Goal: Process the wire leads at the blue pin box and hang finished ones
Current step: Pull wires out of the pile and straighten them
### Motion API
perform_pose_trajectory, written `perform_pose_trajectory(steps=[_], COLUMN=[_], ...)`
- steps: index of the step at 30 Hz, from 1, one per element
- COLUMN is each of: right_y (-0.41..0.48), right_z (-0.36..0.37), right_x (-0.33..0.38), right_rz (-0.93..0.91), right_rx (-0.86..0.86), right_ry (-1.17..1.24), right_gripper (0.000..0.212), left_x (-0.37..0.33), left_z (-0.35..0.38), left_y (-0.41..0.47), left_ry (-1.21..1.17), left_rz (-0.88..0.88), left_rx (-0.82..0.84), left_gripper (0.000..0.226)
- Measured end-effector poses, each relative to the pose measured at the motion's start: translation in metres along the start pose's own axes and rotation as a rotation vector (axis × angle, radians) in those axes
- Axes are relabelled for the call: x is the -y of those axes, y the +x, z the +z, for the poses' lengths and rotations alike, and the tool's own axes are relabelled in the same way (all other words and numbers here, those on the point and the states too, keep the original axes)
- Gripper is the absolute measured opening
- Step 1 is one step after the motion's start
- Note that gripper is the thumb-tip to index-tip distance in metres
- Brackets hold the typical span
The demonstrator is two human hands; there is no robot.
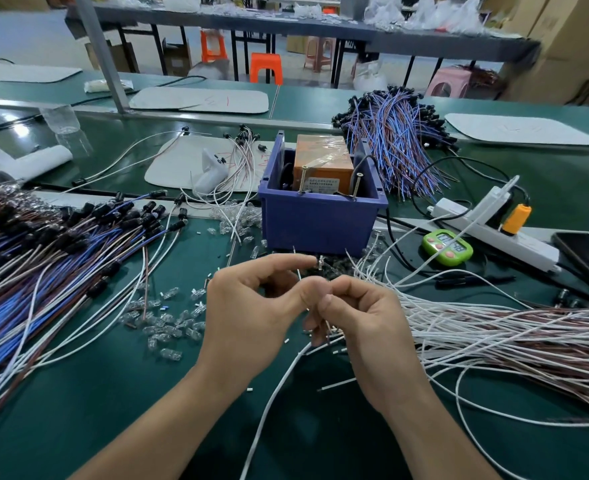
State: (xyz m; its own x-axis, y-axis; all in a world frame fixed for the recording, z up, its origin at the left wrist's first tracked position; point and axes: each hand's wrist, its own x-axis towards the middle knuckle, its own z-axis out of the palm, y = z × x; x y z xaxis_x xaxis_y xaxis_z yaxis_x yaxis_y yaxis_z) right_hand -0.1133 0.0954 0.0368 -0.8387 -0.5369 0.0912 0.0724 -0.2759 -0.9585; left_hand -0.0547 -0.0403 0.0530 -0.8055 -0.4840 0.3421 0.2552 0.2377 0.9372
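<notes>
The blue pin box [317,220] stands mid-table with an orange block [322,157] and two upright screws inside. Just in front of it, my left hand [251,306] pinches a small clear bulb [319,262] between thumb and forefinger. My right hand [362,323] pinches a white wire lead [279,386] that trails down toward me. The two hands meet at the fingertips, close together. Loose clear bulbs [168,327] lie scattered on the green mat to the left.
A pile of blue, brown and white leads with black caps [43,258] fills the left. White and brown leads [511,334] fan out on the right. A second blue-brown bundle [397,140] lies behind the box. A green timer [447,249], a power strip [487,223] and a phone [587,258] sit at right.
</notes>
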Motion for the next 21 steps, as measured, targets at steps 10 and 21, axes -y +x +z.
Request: perform_pose_trajectory(steps=[10, 21], right_y=[-0.001, -0.006], right_z=[-0.005, -0.002], right_x=[-0.002, -0.001], right_rz=[-0.009, -0.178], right_rx=[-0.031, -0.022], right_ry=[-0.088, -0.403], right_gripper=[0.015, 0.014], left_x=[0.0, 0.003], left_z=[-0.006, -0.012], left_y=[0.011, 0.016], left_ry=[-0.133, -0.041], left_rz=[-0.191, -0.264], left_rx=[0.088, 0.245], left_gripper=[0.015, 0.015])
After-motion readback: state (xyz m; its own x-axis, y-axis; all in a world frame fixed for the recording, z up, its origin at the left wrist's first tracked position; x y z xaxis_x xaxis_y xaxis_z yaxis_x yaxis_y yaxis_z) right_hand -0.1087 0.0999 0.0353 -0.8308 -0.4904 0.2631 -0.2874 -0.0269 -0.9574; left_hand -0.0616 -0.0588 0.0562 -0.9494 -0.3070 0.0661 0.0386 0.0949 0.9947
